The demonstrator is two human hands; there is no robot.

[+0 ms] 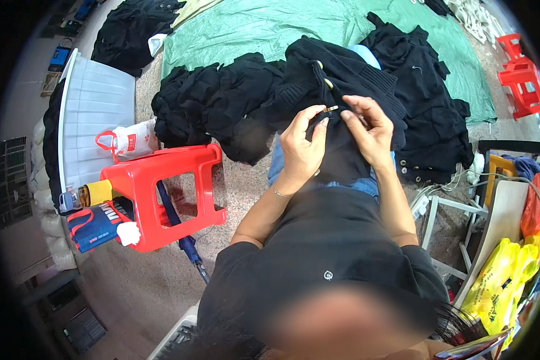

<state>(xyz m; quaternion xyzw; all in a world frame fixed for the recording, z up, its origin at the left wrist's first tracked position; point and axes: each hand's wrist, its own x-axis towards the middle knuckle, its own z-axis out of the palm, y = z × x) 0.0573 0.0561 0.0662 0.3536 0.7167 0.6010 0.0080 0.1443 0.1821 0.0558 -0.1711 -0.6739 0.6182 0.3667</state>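
A black knitted cardigan (355, 67) lies across my lap, over blue jeans (366, 187). Several pale, shiny buttons run down its edge, and one button (331, 109) is between my hands. Thumb and forefinger of my left hand (303, 144) pinch at that button's edge and the cloth around it. Just to the right, my right hand (373, 133) has its thumb and fingers bent close together by the same spot. Whatever lies between those fingertips is too small to make out.
Black garments lie heaped on the left (222, 99) and spread out on the right (429, 102), partly on a green sheet (240, 30). A red stool (177, 171) stands left, with a folded umbrella (189, 246) by it. White metal frame (433, 222) and yellow bag (504, 282) are at right.
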